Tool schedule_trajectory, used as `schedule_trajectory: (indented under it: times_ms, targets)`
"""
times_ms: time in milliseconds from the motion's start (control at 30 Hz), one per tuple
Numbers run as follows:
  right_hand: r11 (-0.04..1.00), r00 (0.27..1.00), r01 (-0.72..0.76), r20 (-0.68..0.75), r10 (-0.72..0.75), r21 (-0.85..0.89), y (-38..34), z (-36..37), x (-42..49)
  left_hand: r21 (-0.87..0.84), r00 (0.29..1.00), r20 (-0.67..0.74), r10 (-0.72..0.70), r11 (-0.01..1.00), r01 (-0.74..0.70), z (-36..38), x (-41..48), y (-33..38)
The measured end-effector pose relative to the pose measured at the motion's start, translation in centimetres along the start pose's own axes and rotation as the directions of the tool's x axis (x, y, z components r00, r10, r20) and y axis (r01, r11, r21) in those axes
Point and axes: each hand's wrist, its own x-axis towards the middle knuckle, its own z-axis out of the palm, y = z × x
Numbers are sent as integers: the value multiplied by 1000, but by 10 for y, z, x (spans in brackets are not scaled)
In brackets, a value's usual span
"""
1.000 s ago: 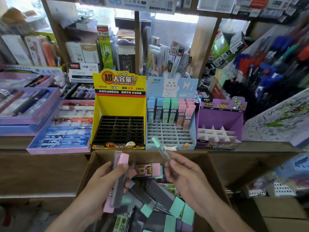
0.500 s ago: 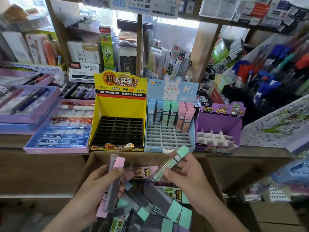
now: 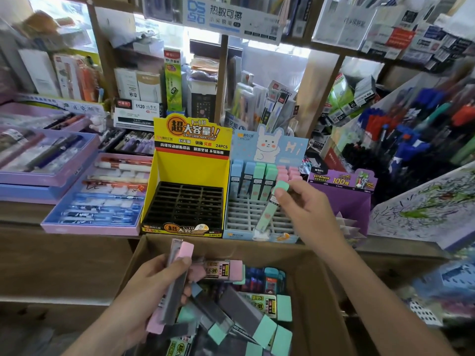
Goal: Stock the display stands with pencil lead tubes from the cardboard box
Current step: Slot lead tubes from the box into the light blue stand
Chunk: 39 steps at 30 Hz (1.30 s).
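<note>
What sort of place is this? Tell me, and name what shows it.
Likely a stationery shop: a yellow display stand and a blue display stand for pencil leads, racks of pens at the right, and trays of packaged pens at the left.

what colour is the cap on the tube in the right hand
The cap is mint green, clearest in the head view.

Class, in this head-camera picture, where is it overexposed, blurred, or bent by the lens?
Head view: backlight blows out the gap behind the shelves; the edges smear, notably the pens at right; the wide lens tilts the wooden uprights outward; the yellow stand and right hand are sharp.
</note>
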Motion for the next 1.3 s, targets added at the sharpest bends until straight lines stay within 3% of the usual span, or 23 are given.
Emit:
schedule_trajectory:
  times_ms: [133,700,933,1300]
  targets:
    - [998,1000,17,-27,-16,52,2,0,22,0,1000,3,22,1000,-22,4,-2,2]
    - [974,996,87,50,-78,-207,8,3,52,10,1000,2,-2,1000,2,0,0,4]
    - [934,982,188,48,-182,-303,4,12,50,7,1000,2,4,1000,-4,-4,2,3]
    - [890,988,149,17,-157,-430,6,20,42,32,1000,25,4,999,-5,-10,4,-1]
